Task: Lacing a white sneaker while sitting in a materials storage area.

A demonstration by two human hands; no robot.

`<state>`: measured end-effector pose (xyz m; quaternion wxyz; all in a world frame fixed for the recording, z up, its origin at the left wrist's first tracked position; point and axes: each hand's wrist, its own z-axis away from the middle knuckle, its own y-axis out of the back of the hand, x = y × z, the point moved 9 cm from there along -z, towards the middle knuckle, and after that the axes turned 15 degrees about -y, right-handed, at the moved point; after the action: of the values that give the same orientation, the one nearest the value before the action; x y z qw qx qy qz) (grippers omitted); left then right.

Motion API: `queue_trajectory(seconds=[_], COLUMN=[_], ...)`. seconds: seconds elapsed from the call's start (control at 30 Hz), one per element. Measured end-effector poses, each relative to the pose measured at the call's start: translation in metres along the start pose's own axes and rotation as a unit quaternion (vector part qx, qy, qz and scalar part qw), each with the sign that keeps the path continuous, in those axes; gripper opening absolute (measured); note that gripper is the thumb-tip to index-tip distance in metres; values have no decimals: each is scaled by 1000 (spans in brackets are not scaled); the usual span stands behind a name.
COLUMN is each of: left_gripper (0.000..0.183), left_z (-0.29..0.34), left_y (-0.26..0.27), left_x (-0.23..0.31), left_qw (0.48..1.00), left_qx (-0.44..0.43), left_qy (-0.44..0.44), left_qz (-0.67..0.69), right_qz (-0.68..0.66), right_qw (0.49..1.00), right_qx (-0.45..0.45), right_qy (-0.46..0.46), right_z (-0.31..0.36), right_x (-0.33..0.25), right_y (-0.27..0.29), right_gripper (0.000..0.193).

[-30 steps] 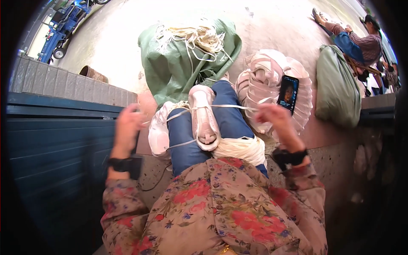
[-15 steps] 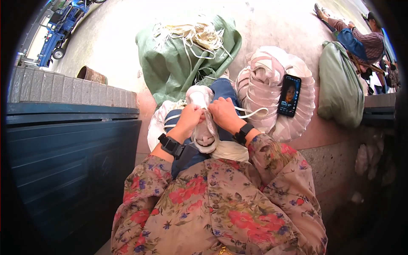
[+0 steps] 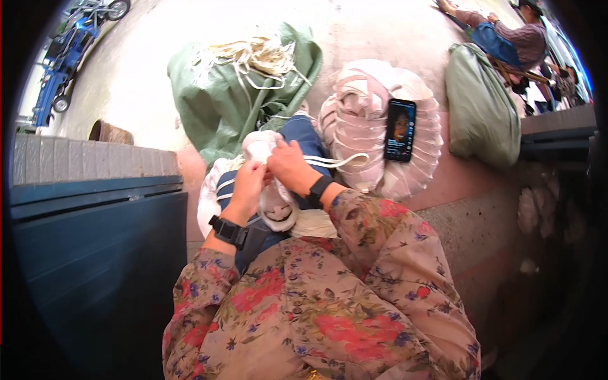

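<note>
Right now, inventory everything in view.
shoe: 1, pale pink, on lap
lace loop: 1, white, right of shoe
lap bundle: 1, cream, on lap
white piece: 1, white, left of legs
stacked pieces: uncounted, pale pink, right of legs
phone: 1, black, on stacked pieces
cord heap: 1, cream, on front sack
front sack: 1, green, beyond knees
right sack: 1, green, upper right
bucket: 1, brown, upper left
vehicles: count unclear, blue, upper left
panel: 1, blue, left
co-worker: 1, brown top, upper right
floral jacket: 1, tan, lower centre
legs: 2, blue, centre
wristbands: 2, black, wrists
left grip: 1, bare, over shoe
right grip: 1, bare, over shoe
</note>
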<state>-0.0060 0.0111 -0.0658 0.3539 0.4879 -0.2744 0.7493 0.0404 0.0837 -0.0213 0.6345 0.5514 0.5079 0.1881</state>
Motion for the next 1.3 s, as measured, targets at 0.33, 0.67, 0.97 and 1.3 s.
queue_trajectory(seconds=[0.33,0.67,0.97,1.3], left_gripper=[16,18,18,13], left_z=[12,9,-7,-11], left_y=[21,57,45,26], left_x=[-3,-21,27,20], left_qw=[999,976,849,768], left_qx=[50,47,28,-45], left_qy=[8,-5,-230,-251], left_qz=[-3,-214,-475,-588], right_qz=[3,77,118,117], right_qw=[992,991,985,981], right_qx=[4,-66,-93,-107], right_qy=[-127,-87,-85,-114], right_z=[5,16,16,11], right_x=[27,1,6,2], right_y=[-5,8,-9,-22], right_gripper=[14,30,22,11])
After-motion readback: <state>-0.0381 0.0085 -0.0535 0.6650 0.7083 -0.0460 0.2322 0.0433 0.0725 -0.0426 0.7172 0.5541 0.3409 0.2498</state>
